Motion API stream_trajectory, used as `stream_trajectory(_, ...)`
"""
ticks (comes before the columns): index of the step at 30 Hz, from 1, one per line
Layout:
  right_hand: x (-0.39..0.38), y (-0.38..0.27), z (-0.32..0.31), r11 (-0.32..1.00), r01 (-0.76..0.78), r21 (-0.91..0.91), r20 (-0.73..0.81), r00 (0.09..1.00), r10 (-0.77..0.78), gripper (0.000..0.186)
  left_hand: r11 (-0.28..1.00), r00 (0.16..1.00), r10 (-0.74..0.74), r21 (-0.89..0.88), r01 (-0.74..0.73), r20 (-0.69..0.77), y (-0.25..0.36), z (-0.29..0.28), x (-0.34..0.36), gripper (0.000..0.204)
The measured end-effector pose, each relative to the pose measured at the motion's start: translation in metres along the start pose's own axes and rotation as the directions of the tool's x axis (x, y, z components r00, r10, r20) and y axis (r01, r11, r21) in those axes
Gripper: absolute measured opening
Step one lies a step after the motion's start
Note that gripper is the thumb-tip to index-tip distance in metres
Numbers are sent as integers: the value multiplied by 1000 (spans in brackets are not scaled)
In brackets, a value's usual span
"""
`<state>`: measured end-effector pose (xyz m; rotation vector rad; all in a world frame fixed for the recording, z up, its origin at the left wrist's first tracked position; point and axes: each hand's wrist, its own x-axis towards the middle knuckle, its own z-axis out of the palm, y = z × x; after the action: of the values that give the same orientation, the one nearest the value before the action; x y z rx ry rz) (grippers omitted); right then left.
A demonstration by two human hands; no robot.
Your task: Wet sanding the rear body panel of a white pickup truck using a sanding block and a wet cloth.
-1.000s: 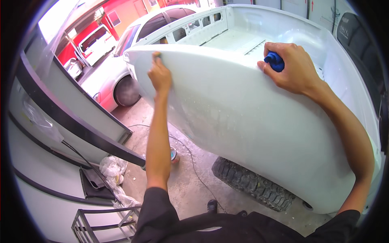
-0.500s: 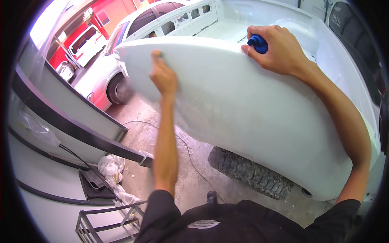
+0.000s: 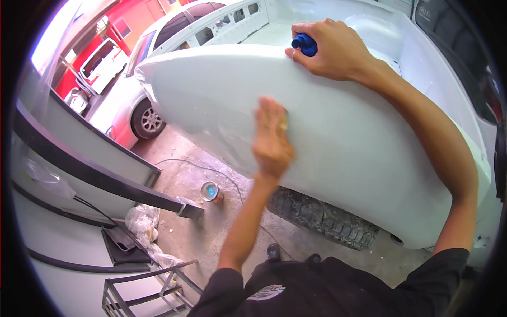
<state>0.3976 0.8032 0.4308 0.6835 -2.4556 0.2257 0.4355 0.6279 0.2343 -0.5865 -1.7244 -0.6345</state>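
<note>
My left hand [image 3: 272, 134], blurred, lies with fingers extended on the outer face of the white truck-bed panel [image 3: 359, 142], pressing a small yellowish pad [image 3: 284, 119] mostly hidden beneath them. My right hand [image 3: 335, 50] grips a bunched blue item [image 3: 305, 46], possibly a cloth, at the panel's top edge, thumb against the rim. Behind that edge is the inside of the bed [image 3: 280, 26]. Below the panel shows a knobby black tyre [image 3: 322, 216].
A dark-framed grey panel [image 3: 95, 158] stands on the left, with plastic wrap [image 3: 142, 224] and a metal rack [image 3: 127, 290] below. A small can [image 3: 210, 193] and a cable [image 3: 237, 187] lie on the concrete floor. A white car [image 3: 121, 100] stands behind.
My left hand has moved rightward and downward across the panel with the pad. My right hand has shifted left and up in the picture as the view moved; its grip is unchanged.
</note>
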Motion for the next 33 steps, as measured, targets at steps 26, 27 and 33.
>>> stream_trajectory(26,6,4,12,999,51,18,-111,993,-48,31,986,984,-159,42,162,-77,25,9,23,36)
stream_trajectory(27,6,7,14,999,46,6,-114,993,-45,31,987,984,-157,29,159,-81,19,15,21,36)
stream_trajectory(33,5,-7,9,996,74,52,-134,989,-66,30,878,885,-465,113,465,-26,-28,-10,55,37)
